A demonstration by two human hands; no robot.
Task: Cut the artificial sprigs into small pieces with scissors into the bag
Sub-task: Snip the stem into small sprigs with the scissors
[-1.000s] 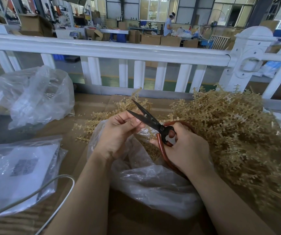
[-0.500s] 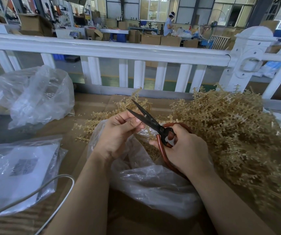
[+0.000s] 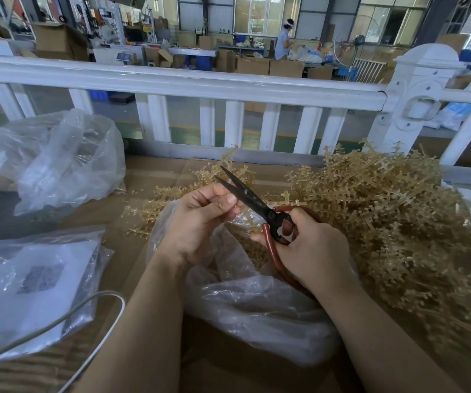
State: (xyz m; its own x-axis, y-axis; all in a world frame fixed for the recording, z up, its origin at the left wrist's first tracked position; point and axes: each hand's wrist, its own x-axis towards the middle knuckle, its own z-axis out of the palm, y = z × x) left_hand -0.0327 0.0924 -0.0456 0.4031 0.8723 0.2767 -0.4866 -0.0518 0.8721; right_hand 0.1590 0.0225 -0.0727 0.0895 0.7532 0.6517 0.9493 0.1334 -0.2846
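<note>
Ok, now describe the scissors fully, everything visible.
The scissors have two dark, narrow, pointed blades of what looks like metal, slightly parted, tips aimed up and away to the left. They meet at a dark pivot, behind which reddish-brown looped handles curve back. The right hand grips the handles, fingers curled through and round them. The left hand pinches something small right beside the blades; it is too small to identify. The scissors are held above the open clear plastic bag.
</note>
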